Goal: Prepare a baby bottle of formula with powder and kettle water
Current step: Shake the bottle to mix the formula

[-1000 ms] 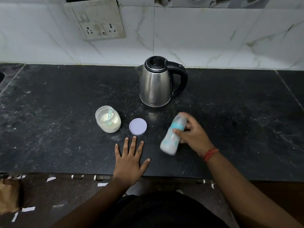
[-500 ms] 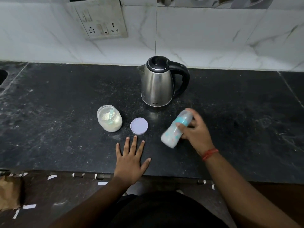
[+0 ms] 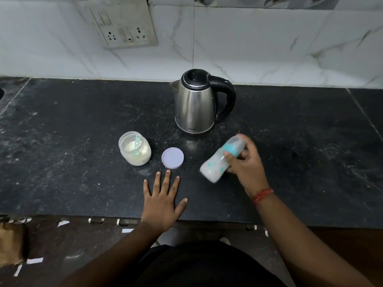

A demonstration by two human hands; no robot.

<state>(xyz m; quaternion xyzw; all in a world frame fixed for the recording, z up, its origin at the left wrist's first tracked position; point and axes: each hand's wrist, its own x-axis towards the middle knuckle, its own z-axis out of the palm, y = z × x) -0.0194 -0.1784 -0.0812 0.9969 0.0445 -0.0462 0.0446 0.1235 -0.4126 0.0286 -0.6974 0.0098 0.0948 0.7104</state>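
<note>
A: Where is the bottle?

B: The right hand (image 3: 245,168) holds the white baby bottle with teal and orange print and a teal collar (image 3: 221,159) above the black stone counter (image 3: 62,141). The bottle is tilted, its cap end up and away toward the kettle, its base down and to the left. It is blurred.

A: And the grip?

B: The fingers are curled round the bottle's upper part near the collar, the thumb across its front. A red thread band (image 3: 262,194) sits on that wrist.

A: The left hand?

B: The left hand (image 3: 163,200) lies flat on the counter near the front edge, fingers straight and spread, holding nothing.

A: What else stands there?

B: A stainless steel electric kettle with a black lid and black handle (image 3: 195,104) stands upright at the back, handle to the right. Left of it, nearer the front, is a clear glass jar of pale powder (image 3: 135,151), open, with a teal plastic scoop (image 3: 136,145) inside. A round lilac lid (image 3: 172,158) lies flat between the jar and the bottle, just beyond the left fingertips and apart from them. A white switch and socket plate (image 3: 122,23) is on the marble wall tiles.
</note>
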